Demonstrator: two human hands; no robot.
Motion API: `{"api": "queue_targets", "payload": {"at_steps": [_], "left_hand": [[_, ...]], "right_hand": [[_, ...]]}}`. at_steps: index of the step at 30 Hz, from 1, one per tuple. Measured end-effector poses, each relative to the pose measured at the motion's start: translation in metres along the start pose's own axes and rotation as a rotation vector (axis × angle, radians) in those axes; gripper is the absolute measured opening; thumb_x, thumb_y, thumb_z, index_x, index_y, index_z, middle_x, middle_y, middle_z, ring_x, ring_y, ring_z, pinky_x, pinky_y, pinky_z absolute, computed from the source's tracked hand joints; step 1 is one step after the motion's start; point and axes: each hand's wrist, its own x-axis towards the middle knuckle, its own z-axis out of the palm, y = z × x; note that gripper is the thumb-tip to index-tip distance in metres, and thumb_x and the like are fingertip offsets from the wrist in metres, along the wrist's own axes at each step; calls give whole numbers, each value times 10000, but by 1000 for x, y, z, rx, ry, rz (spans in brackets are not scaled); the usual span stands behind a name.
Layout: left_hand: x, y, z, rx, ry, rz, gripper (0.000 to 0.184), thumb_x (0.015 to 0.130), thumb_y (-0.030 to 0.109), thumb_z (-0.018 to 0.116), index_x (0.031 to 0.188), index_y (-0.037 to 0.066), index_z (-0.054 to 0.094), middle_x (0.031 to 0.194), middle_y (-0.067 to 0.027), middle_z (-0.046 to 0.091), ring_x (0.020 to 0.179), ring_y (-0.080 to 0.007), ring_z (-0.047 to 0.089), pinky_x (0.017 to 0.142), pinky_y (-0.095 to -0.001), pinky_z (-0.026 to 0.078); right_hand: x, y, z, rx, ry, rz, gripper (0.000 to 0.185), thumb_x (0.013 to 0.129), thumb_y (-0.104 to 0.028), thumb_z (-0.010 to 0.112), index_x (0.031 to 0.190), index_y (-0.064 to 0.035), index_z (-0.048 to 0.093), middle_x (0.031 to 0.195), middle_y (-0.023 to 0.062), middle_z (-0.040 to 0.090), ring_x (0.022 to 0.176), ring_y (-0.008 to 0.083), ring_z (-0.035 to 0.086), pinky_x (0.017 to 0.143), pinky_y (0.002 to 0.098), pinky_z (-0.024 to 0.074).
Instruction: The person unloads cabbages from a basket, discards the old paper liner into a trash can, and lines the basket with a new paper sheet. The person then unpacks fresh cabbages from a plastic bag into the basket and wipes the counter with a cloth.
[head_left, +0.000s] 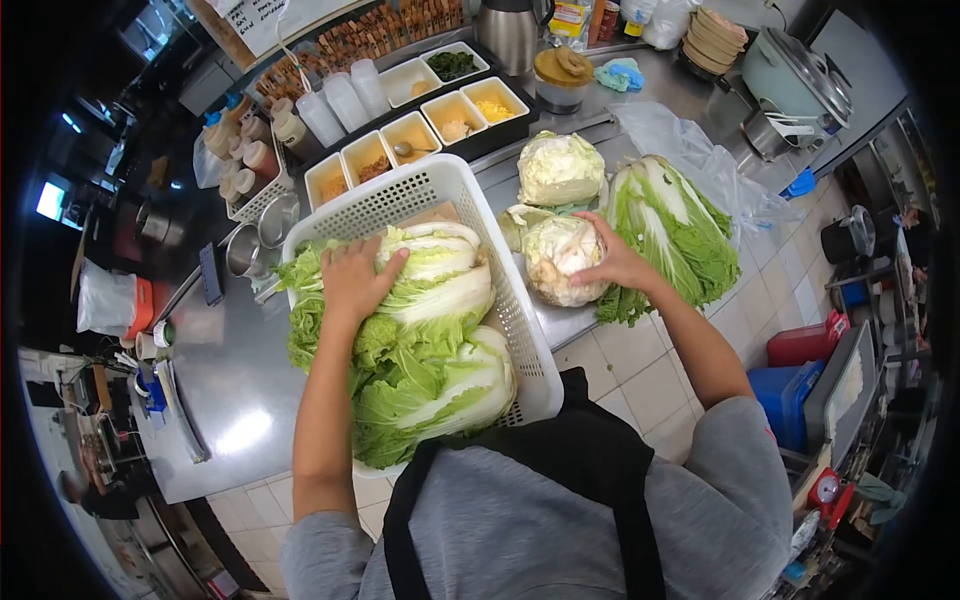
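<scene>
My left hand [355, 275] lies with fingers spread on the upper of the napa cabbages [440, 260] in a white perforated basket [540, 355]. Another napa cabbage [450, 385] sits nearer me in the same basket, its leaves pointing left. Outside the basket, on the right, my right hand [618, 262] curves its fingers and thumb around a pale round cabbage [560, 262]. A second round cabbage [562, 168] rests just behind it. More napa cabbage [672, 235] lies on the counter to the right of my right hand.
Behind the basket stands a rack of white ingredient trays [410, 135], with squeeze bottles [262, 160] to its left. A clear plastic bag [700, 150] lies behind the napa cabbage. Further right are a pot [768, 130] and a blue bin [785, 400] below.
</scene>
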Motion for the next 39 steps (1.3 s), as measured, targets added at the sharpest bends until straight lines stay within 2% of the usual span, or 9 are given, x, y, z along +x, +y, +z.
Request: {"api": "queue_targets", "payload": {"at_steps": [6,12,18,20,22,24,27,32,39], "left_hand": [[-4,-2,2,-10,-13,-31,620,841,571,418,1143,55,585,1097,-180,594,1041,-351,531,997,-483,242],[-2,-4,3,-4,-25,-42,642,840,598,382,1170,81,575,1101,-171,596,1052,-340,528,998,-501,242],[-1,-2,0,9,-58,-57,645,842,604,370,1193,99,563,1119,-173,588,1068,-341,522,1005,-501,233],[-2,-1,1,12,-61,-68,644,844,604,366,1199,102,559,1124,-174,585,1072,-340,521,1008,-500,232],[-3,-2,1,47,-73,-57,651,846,607,360,1208,101,552,1132,-175,582,1081,-337,519,1015,-498,226],[-5,-1,0,42,-58,-64,654,847,607,358,1208,98,551,1130,-177,582,1084,-337,517,1018,-498,224],[-5,1,-4,39,-67,-62,658,849,607,354,1208,92,550,1127,-180,584,1085,-341,516,1019,-500,224],[-10,9,-12,15,-90,-85,647,841,583,401,1162,48,572,1156,-191,567,1102,-355,501,1030,-505,220],[-24,8,-5,17,34,-30,630,845,569,401,1104,26,588,1057,-193,604,1030,-363,544,1004,-519,248]], "right_hand": [[10,22,-15,367,58,183,981,619,-191,797,1389,-51,206,1299,164,417,1173,259,444,961,356,390],[14,58,-30,700,65,294,937,725,-227,705,1427,-123,94,1347,148,368,1211,272,427,952,429,426],[10,75,-39,784,-11,256,851,765,-346,653,1427,-169,148,1368,95,371,1206,262,441,958,436,425],[9,86,-40,783,86,270,742,801,-428,602,1375,-79,287,1336,128,429,1195,268,459,986,430,400],[6,98,-44,766,129,267,768,788,-484,595,1364,-66,307,1337,128,431,1193,270,461,992,433,395],[7,106,-52,761,25,-14,814,761,-550,594,1359,-71,319,1325,126,443,1185,282,465,1001,443,383],[8,42,-56,867,-106,-184,935,679,-554,683,1355,-30,306,1351,147,394,1180,265,466,966,445,423],[59,-67,1,1082,-171,-320,950,671,-640,640,1345,-49,325,1346,143,398,1182,274,457,969,474,413],[158,-83,106,1156,-455,-161,802,704,-529,678,1287,-44,419,1248,108,515,1144,233,500,994,402,393]]}}
